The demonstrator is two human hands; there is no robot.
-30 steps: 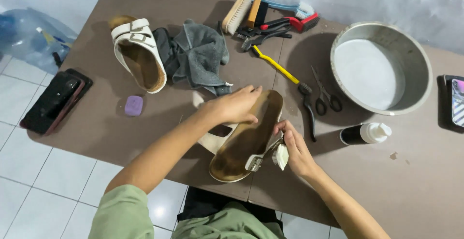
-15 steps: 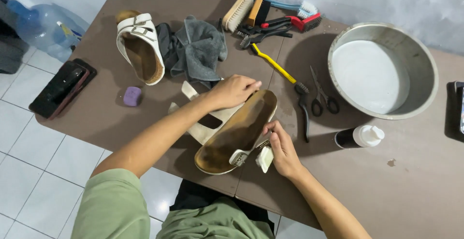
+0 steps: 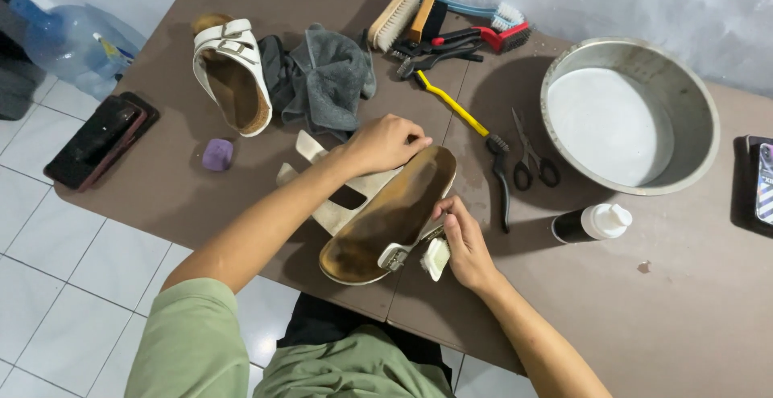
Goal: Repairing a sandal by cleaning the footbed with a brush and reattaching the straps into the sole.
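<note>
brown tabletop (image 3: 644, 301) fills most of the frame, running from upper left to lower right, with white floor tiles (image 3: 48, 229) showing at lower left. round metal basin (image 3: 630, 115) sits at upper right, holding pale water. blue water jug (image 3: 76, 44) lies on the floor at the far left edge. grey cloth (image 3: 326, 76) is bunched at upper centre, and just left of it, touching its edge, a white two-strap sandal (image 3: 233, 76) lies sole down with its brown footbed showing.

centre frame holds the second sandal (image 3: 394, 213), lying slantwise near the table's front edge, its worn brown footbed up and its white straps splayed open to the left. the left hand (image 3: 385, 142) presses down on the upper end of this sandal, fingers curled over its rim and gripping it. the right hand (image 3: 465, 241) sits at the sandal's lower right side, fingers pinched around a small white brush (image 3: 436, 258) that touches the buckle strap there (bristles cannot be made out).

black case (image 3: 98, 140) lies at the table's left edge. a cluster of brushes (image 3: 439, 24) lies at top centre, with a yellow-handled brush (image 3: 455, 107) slanting below it. scissors (image 3: 531, 156) rest between that brush and the basin. a black bottle with a white cap (image 3: 592, 223) lies on its side right of centre. a small purple block (image 3: 217, 154) sits left of the splayed straps.
</note>
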